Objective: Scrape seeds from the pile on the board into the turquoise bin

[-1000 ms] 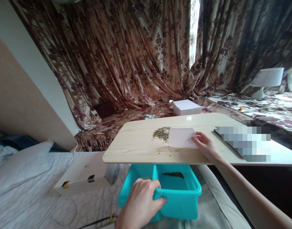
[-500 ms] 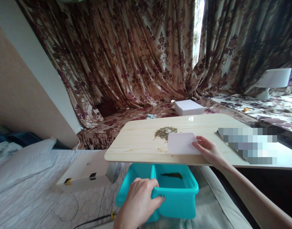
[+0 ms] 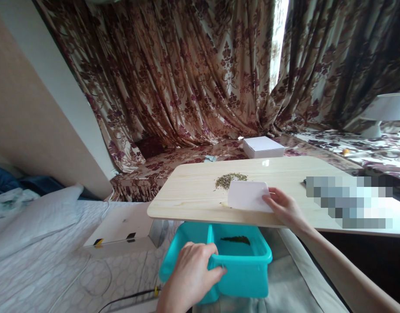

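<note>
My left hand [image 3: 196, 271] grips the near rim of a turquoise two-compartment bin [image 3: 243, 278], by its divider. The bin sits below the table's front edge, and a dark green heap of small bits [image 3: 235, 240] lies in its right compartment. Between the thumb and fingers of my right hand [image 3: 283, 204] is the right end of a thin white rectangular card [image 3: 247, 195]. The card is low over the light wooden tabletop [image 3: 183, 191], tilted a little. Just behind it lies a loose pile of small green-brown grains [image 3: 230, 179], partly hidden by the card.
A blurred-out flat device [image 3: 350, 202] lies on the table's right part. Behind the table is a white box [image 3: 263, 147]. A white carton [image 3: 121, 230] rests on the bed at left, near a black cable [image 3: 131, 296]. A lamp [image 3: 387, 108] stands at far right.
The card in my right hand has come slightly toward the table's front edge, away from the pile's right side. My left hand keeps its hold on the bin. The view has shifted left.
</note>
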Action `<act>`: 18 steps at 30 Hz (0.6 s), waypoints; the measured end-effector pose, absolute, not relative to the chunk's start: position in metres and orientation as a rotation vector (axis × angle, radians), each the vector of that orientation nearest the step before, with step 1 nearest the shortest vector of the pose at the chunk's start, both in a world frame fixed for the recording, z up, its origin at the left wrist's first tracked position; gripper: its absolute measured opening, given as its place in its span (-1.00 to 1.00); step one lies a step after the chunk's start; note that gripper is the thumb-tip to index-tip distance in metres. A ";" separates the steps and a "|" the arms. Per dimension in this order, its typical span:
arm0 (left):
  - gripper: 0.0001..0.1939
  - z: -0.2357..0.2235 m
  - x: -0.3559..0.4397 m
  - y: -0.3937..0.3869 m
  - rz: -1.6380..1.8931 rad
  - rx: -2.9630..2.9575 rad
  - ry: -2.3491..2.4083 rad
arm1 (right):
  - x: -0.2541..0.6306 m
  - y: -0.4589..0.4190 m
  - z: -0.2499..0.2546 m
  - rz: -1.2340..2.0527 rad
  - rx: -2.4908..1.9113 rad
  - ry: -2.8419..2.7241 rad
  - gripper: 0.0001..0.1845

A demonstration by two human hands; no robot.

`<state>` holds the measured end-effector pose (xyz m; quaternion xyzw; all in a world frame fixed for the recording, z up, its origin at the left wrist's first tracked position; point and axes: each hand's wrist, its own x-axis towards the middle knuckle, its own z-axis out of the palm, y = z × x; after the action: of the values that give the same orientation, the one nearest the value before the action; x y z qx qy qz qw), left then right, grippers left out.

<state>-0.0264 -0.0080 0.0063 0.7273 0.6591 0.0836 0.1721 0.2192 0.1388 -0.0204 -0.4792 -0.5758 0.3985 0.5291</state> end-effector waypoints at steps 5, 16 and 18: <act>-0.80 0.010 -0.027 -0.008 0.218 2.061 1.874 | 0.217 0.134 -0.015 0.987 -1.135 -1.368 -0.62; -0.83 0.008 -0.026 -0.007 0.207 2.058 1.880 | 0.187 0.152 -0.015 0.980 -1.070 -1.429 -0.80; -0.82 0.008 -0.027 -0.007 0.213 2.056 1.877 | 0.189 0.145 -0.013 1.047 -1.052 -1.467 -0.78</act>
<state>-0.0274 -0.0069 0.0075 0.7252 0.6620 0.0750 0.1741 0.1891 0.1450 -0.0133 -0.4358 -0.6075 0.4334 0.5033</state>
